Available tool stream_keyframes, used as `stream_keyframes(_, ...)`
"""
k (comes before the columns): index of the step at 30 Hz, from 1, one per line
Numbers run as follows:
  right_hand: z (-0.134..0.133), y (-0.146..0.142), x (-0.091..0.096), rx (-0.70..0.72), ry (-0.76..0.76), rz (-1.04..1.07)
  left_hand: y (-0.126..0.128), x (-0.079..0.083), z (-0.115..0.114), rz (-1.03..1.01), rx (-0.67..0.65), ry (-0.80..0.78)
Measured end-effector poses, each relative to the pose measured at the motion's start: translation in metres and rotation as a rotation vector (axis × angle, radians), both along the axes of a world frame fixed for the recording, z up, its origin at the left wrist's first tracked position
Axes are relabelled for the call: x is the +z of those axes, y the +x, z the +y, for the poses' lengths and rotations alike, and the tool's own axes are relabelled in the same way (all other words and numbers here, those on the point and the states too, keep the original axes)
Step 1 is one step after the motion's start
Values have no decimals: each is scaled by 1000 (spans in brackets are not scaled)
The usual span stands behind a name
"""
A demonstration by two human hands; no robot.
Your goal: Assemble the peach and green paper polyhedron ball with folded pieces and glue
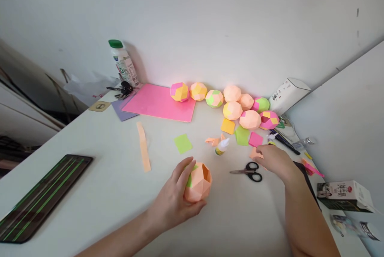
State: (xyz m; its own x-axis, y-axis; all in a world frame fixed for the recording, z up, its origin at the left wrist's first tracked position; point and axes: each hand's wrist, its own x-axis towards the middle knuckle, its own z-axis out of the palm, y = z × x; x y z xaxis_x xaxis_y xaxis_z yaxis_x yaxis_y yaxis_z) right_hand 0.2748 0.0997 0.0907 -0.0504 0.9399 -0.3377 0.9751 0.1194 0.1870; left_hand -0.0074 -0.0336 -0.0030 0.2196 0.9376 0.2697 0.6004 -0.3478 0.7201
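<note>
My left hand [177,193] is wrapped round a faceted paper ball [198,187], mostly peach with a green patch and an opening on its upper right. Over at the right, my right hand [274,161] has its fingers drawn together on a peach paper square [254,153]. Just below that square lies a pair of black-handled scissors [249,171]. A small glue bottle [222,147] with a white tip stands between the hands, beside folded peach paper scraps [213,141]. Green paper squares [242,135], a pink square [256,139] and a yellow square [228,126] lie beyond.
Several finished-looking paper balls [232,110] line the wall, one on a pink sheet [162,103]. A peach strip [143,147] and a dark striped tray [45,199] lie left. A white bottle [124,63] stands behind; a milk carton [343,196] and jar [354,227] are right.
</note>
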Motion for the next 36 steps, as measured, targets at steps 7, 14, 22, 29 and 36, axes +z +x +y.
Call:
stream_keyframes(7, 7, 12, -6, -86, -14, -26, 0, -3, -2, -2, -18, 21)
stream_keyframes(14, 32, 33, -33, -126, -83, 8, 1, -1, -2, 3, -18, 25)
stream_keyframes(22, 39, 46, -39, -65, -74, 99, 0, 3, -1, 6, -37, 19)
stream_keyframes(29, 41, 51, -35, -5, -68, 178, -1, 1, -1, 5, -29, 29)
stream_keyframes(36, 43, 61, -32, 4, -31, 213, 0, 1, -1, 7, -21, 24)
